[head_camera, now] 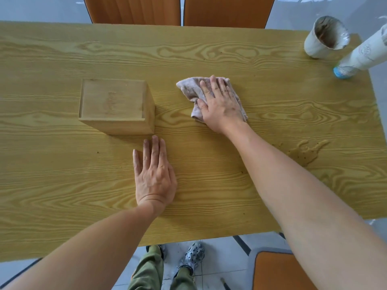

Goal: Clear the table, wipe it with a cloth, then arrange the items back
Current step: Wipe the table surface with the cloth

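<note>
My right hand lies flat on a crumpled pinkish cloth, pressing it against the wooden table right of centre. My left hand rests palm down on the bare tabletop, fingers spread, holding nothing. Just beyond its fingertips stands a closed wooden box, apart from the hand. At the far right corner a stained white cup lies tipped, and a white bottle with a blue cap lies on its side at the table's edge.
A wet, speckled spill spreads on the table to the right of my right forearm. Two orange chairs stand at the far side, another orange seat is at the near right. My feet are on the tiled floor below.
</note>
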